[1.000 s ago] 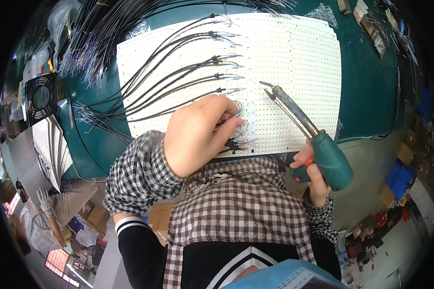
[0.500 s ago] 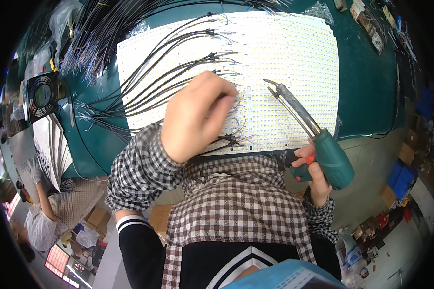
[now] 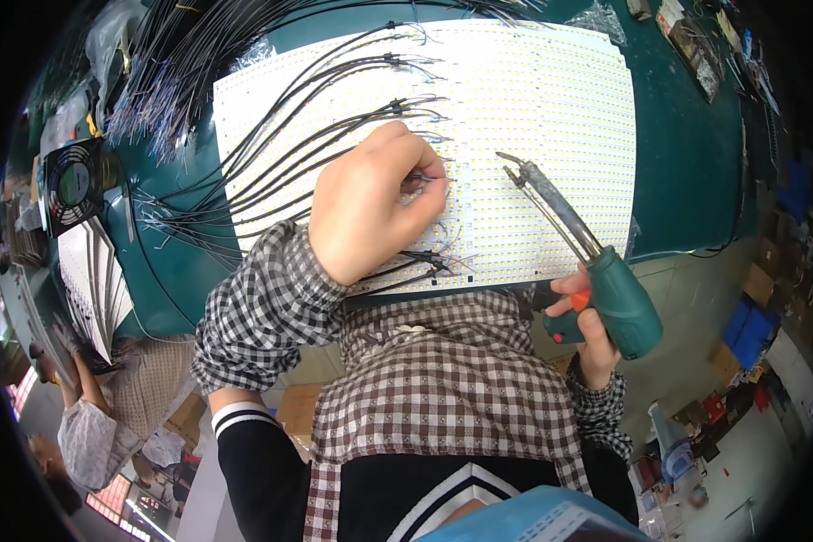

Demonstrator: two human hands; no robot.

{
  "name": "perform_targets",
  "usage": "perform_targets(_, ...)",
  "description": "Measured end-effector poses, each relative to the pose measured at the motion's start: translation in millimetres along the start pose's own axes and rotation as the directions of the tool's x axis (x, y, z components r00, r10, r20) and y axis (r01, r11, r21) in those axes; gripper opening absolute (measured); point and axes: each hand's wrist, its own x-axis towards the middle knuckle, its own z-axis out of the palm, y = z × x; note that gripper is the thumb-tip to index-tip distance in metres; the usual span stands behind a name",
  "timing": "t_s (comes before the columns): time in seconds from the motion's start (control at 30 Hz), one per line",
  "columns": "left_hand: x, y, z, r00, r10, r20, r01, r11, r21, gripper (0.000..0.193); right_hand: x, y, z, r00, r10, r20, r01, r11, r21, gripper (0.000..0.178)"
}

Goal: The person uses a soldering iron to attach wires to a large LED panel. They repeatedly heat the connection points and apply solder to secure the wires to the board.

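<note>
Over the middle of a large white LED board sheet (image 3: 569,108), dotted with rows of small yellowish chips, my left hand (image 3: 370,203) pinches a thin wire (image 3: 417,179) between thumb and forefinger. Its far end is hidden behind the hand. Black-sheathed cables (image 3: 334,131) lie across the board's left half, their thin bared leads along a line near its middle. A green soldering gun (image 3: 628,307) with an orange-red trigger is gripped in my right hand (image 3: 592,330). Its metal tip points up and left, above the board and apart from my left hand.
A thick bundle of black wires (image 3: 208,54) spreads over the green table (image 3: 686,181) at the far left. A small black fan (image 3: 72,185) stands at the left edge, with stacked white sheets (image 3: 95,280) below it. Another person (image 3: 99,438) is at the lower left.
My left thumb and forefinger have shifted slightly, and a wire now shows between them. The soldering gun in my right hand has hardly moved.
</note>
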Motion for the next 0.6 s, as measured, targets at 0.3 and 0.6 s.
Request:
perform_targets(0.3, 0, 0, 5, 0.998, 0.055, -0.025, -0.054, 0.998, 0.032, 0.008, -8, -7, -1, 0.994, 0.106, 0.027, -0.105, 0.994, -0.029, 0.063)
perform_targets(0.6, 5, 1, 1, 0.999, 0.019, 0.036, -0.020, 1.000, 0.008, 0.007, -12, -1, 0, 0.999, 0.035, 0.031, -0.033, 0.998, -0.050, 0.039)
